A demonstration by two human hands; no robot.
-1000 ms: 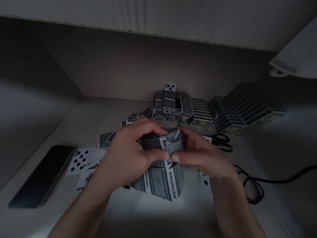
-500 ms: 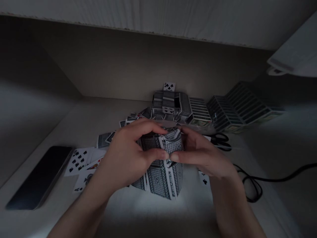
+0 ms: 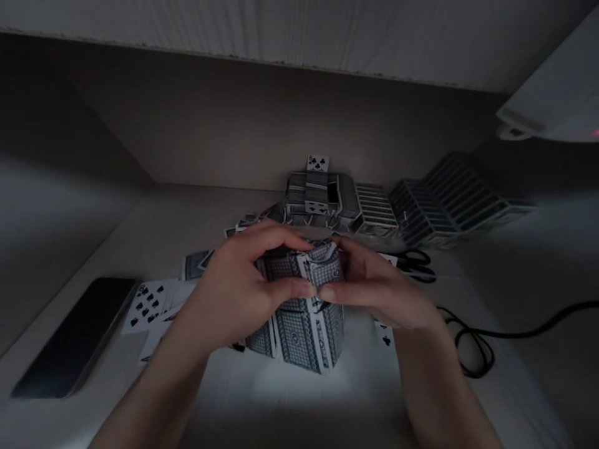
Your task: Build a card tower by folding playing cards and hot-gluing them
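A boxy model built of folded playing cards (image 3: 297, 340), their patterned grey-white backs outward, stands between my hands. My left hand (image 3: 248, 280) grips its upper left, with the thumb on the near face and the fingers over the top. From the other side my right hand (image 3: 379, 290) pinches the upper right corner, the thumb in front and the fingers behind. Both thumb tips nearly meet at a pale seam. The far side of the model is hidden by my fingers and the model itself.
Left lie a dark phone (image 3: 77, 337) and an eight of spades (image 3: 147, 302) among loose cards. Behind stands another folded-card structure (image 3: 318, 193). Stepped card pieces (image 3: 421, 212), black-handled scissors (image 3: 414, 262) and a looped cable (image 3: 472, 337) are on the right. A shelf edge (image 3: 281, 62) hangs overhead.
Both hands keep their hold on the card model with hardly any movement. My left forearm now covers more of the loose cards beside it. The view has shifted slightly.
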